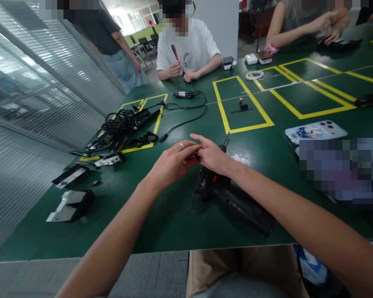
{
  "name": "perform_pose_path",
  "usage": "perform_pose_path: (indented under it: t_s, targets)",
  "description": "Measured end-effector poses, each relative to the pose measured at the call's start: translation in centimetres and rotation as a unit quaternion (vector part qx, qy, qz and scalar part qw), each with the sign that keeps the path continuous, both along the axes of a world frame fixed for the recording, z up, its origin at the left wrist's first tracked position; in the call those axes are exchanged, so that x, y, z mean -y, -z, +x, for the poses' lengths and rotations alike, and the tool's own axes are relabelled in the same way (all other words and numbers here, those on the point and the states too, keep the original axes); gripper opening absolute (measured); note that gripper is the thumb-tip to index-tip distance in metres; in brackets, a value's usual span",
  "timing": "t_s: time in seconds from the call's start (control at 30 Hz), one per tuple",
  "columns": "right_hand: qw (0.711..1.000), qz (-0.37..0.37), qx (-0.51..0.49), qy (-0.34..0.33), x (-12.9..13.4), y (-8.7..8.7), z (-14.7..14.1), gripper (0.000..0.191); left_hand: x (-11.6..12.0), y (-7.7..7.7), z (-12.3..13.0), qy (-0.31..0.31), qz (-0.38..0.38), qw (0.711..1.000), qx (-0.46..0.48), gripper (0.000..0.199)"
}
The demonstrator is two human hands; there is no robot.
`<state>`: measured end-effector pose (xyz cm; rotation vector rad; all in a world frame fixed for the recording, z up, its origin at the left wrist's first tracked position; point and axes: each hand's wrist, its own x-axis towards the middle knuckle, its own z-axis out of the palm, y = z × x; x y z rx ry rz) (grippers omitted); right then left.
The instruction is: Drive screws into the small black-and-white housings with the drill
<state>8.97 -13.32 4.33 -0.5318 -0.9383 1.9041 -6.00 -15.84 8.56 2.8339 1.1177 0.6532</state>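
A black power drill [245, 207] with red marks lies on the green table [161, 223], its long bit pointing away. My left hand [174, 159], with a ring on one finger, meets my right hand [213, 155] just above the front of the drill. The fingers of both hands overlap around something dark and small that is mostly hidden. My right hand and wrist cover part of the drill's body. Whatever lies between the fingers is too hidden to name.
Tangled black cables [124, 124] and an open box [73, 205] lie at the left. A phone [315, 131] is at the right. Yellow tape [251, 127] marks rectangles. Across the table, a person in white [205, 45] holds a screwdriver [174, 52]; other people are nearby.
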Motion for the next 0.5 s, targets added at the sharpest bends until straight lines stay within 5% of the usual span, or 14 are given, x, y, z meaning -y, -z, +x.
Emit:
perform_pose_path:
  t_s: [0.33,0.43,0.5]
  targets:
    - [0.998,-0.049,-0.019,-0.041,0.8,-1.7,0.9,0.083,0.1,-1.1,-0.9,-0.045,-0.020,0.999,0.021,0.032]
    - [0.999,-0.053,-0.007,-0.011,1.1,-2.1,1.1,0.079,0.7,-2.6,-4.6,-0.129,-0.014,0.991,0.007,0.034]
    - [0.999,-0.037,0.010,-0.008,1.1,-2.2,0.9,0.075,1.5,-3.7,-9.2,-0.209,-0.022,0.977,-0.039,0.035]
